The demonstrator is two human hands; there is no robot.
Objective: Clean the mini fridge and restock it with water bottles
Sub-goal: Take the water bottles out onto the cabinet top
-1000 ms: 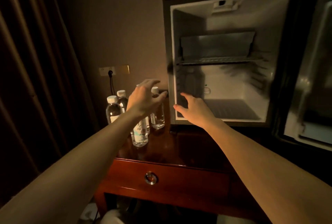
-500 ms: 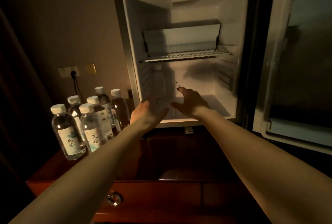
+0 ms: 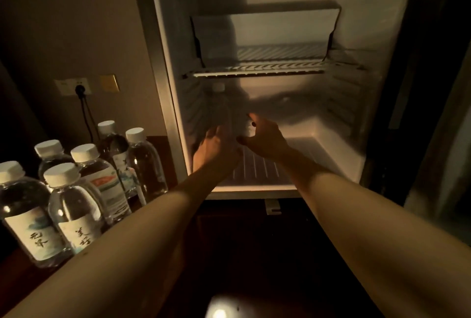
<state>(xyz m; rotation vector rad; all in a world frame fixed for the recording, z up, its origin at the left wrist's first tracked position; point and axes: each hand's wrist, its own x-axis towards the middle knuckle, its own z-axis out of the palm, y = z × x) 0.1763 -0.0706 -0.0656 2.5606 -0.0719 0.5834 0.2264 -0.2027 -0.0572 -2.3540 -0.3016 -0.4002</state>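
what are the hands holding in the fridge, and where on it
Both hands are at a water bottle standing in the lower compartment: left hand low on its body, right hand beside it. The dim light hides whether either actually grips.

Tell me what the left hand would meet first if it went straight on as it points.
Probably the clear plastic water bottle standing at the fridge's back left: the left hand points at its base, though dim light hides whether they already touch.

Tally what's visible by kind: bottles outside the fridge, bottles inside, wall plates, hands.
Water bottles on the table: 6
Water bottles inside the mini fridge: 1 clear; a second may be at the right hand, too dark to tell
Wall plates: 2 (socket, gold plate)
Hands: 2 (left hand, right hand)
Total: 11
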